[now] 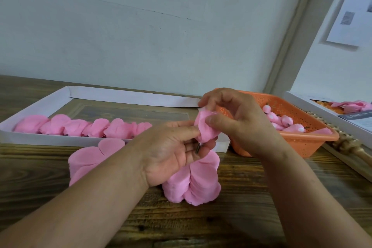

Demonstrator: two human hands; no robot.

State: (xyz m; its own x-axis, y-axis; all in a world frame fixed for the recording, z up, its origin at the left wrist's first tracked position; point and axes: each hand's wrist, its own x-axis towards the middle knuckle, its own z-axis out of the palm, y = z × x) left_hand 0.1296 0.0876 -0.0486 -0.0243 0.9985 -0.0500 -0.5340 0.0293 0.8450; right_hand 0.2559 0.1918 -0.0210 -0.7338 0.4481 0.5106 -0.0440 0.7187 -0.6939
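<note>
- Judged from the layout, the work is wrapping pink petals round buds to make flowers, and it looks partly done. A row of finished flowers (80, 127) lies along the near side of the white tray (60, 141), with bare tray behind them.
- What is left: several bare buds (281, 121) wait in the orange basket (302, 141). A thick stack of petals (201, 183) lies on the table (241, 217) under the hands, and a second, flatter batch (90, 159) lies to its left.
- The flower (205, 127) being made is held above the table, between the two hands and in front of the tray's right end.
- The left hand (171, 159) lies palm up, fingers curled round the flower's base. The short dark stem (197, 149) pokes down over the fingers.
- The right hand (237, 119) comes from above, thumb and fingertips pinching the petal at the flower's top and side.
- This flower seems unfinished: the petal is loosely shaped, not yet set down with the rest.
</note>
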